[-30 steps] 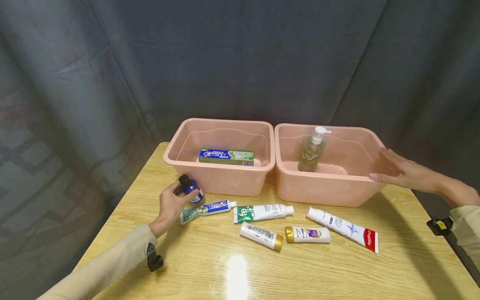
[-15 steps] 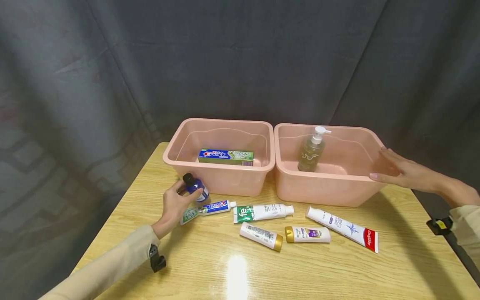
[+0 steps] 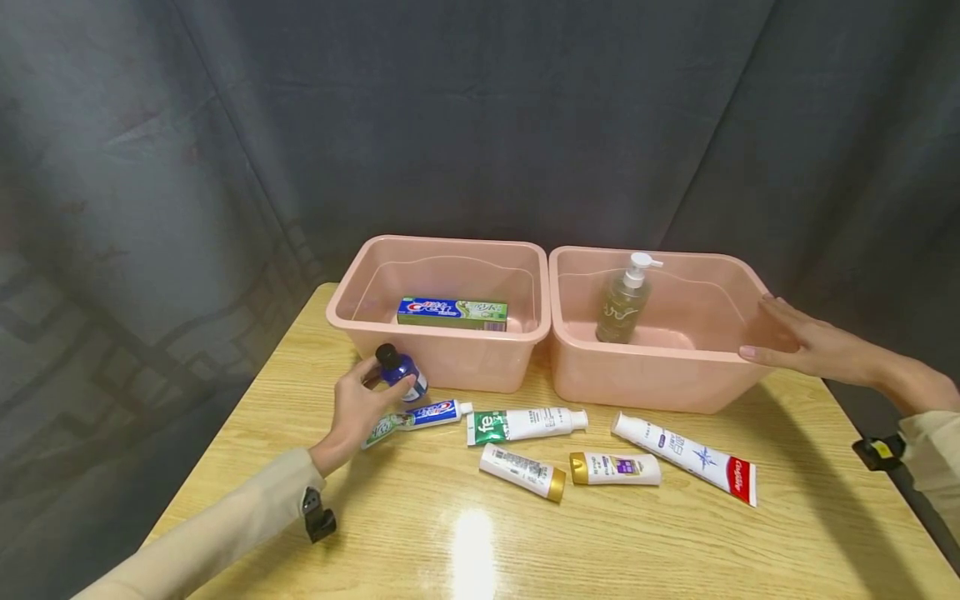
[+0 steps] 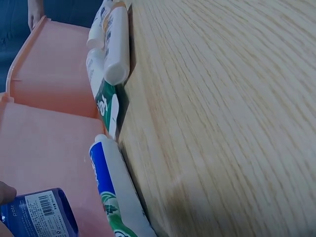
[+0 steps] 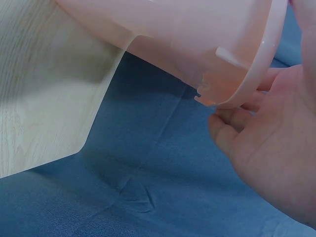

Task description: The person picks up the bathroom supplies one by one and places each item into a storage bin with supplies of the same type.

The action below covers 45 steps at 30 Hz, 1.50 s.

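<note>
My left hand (image 3: 363, 408) grips a small dark blue bottle (image 3: 403, 377) with a black cap, close in front of the left pink bin (image 3: 457, 360). The bottle leans; its white barcode label (image 4: 47, 212) shows in the left wrist view. Just below it lies a blue-green Crest toothpaste tube (image 3: 435, 414), partly behind the hand. My right hand (image 3: 817, 346) holds the right pink bin (image 3: 645, 383) by its right rim, thumb at the front corner. In the right wrist view, curled fingers (image 5: 229, 126) sit at the bin's rim.
A Crest toothpaste box (image 3: 452, 312) lies in the left bin; a pump bottle (image 3: 624, 304) stands in the right one. On the wooden table (image 3: 600, 550) lie a green-white tube (image 3: 528, 425), two gold-capped white bottles (image 3: 521, 471) and a Colgate tube (image 3: 686, 454). Behind hangs a grey curtain (image 3: 480, 125).
My left hand has moved a little right and away from me with the blue bottle, along the left bin's front wall. The right hand stays at the right bin's rim.
</note>
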Each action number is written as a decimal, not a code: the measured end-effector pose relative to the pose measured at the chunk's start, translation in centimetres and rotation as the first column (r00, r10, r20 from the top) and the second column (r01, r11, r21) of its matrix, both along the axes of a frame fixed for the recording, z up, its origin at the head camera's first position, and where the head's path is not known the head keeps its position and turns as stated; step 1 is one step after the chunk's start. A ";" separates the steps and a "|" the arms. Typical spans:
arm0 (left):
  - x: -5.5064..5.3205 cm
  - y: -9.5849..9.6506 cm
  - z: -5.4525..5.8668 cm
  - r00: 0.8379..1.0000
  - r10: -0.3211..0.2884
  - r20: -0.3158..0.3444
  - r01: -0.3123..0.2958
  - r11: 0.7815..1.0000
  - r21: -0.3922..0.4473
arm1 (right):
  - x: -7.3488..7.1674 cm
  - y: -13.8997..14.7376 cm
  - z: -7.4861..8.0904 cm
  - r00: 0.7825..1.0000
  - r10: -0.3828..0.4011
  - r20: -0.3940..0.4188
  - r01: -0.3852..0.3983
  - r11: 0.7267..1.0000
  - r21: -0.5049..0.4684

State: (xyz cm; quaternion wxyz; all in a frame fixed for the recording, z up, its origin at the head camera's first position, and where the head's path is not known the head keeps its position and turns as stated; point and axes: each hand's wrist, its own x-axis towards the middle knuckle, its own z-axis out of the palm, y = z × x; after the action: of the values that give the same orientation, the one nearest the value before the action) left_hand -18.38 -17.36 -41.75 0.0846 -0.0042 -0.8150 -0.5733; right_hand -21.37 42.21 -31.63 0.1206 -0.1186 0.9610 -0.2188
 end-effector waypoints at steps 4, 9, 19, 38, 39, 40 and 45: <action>0.1 0.3 0.3 1.000 0.000 -0.005 0.000 1.000 0.011 | 0.1 -0.1 0.0 1.000 -0.005 0.006 0.005 1.000 0.001; 0.2 0.6 0.5 1.000 -0.003 0.007 0.003 1.000 0.022 | 0.1 -0.1 0.0 1.000 -0.004 0.005 0.004 1.000 -0.004; 0.5 1.1 0.9 0.999 -0.041 -0.028 0.042 0.998 0.036 | 0.0 0.0 -0.2 1.000 -0.004 0.002 0.004 1.000 -0.009; 1.2 2.7 2.1 0.985 -0.162 -0.054 0.165 0.985 0.048 | 0.1 0.0 -0.1 1.000 -0.004 0.006 0.005 1.000 -0.022; 1.3 2.8 2.2 0.984 -0.168 -0.056 0.171 0.984 0.048 | 0.1 0.0 -0.1 1.000 -0.004 0.005 0.004 1.000 -0.022; 1.4 2.9 2.3 0.983 -0.173 -0.061 0.176 0.983 0.049 | 0.1 0.0 -0.1 1.000 -0.003 0.006 0.003 1.000 -0.023; 1.5 3.5 2.6 0.974 -0.210 -0.085 0.216 0.975 0.058 | 0.1 0.0 0.0 1.000 0.000 0.002 0.000 1.000 -0.026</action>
State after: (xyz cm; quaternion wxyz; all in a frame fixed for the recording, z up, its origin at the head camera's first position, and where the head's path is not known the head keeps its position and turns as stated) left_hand -16.90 -13.83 -39.14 0.0548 -0.1113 -0.7863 -0.6053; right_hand -21.29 42.23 -31.64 0.1198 -0.1197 0.9580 -0.2312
